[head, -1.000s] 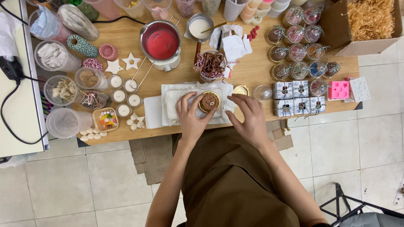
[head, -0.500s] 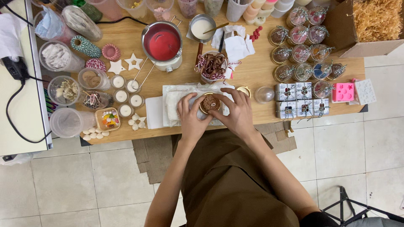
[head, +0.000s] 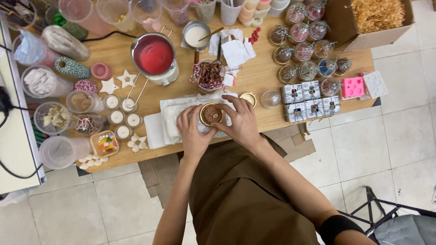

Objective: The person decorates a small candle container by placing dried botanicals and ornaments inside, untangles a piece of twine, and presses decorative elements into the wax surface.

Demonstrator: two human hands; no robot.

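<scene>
Gold-rimmed small jar point(head: 210, 114) with brown contents gripped between left hand point(head: 192, 132) and right hand point(head: 240, 122), fingers of both curled round its sides, held over the white cloth point(head: 170, 119) near the front edge of the wooden table point(head: 254, 77). Compared with half a second earlier: same two-handed grip, jar in the same place above the cloth, right fingers now closer over the rim. Outward: gold lid point(head: 248, 98) and clear dome point(head: 270, 98) just right of the hands, bowl of twine point(head: 209, 75) just behind, red wax pot point(head: 154, 56) further back-left, small white candles point(head: 122, 119) to the left; bare wood only along the front edge right of the cloth.
</scene>
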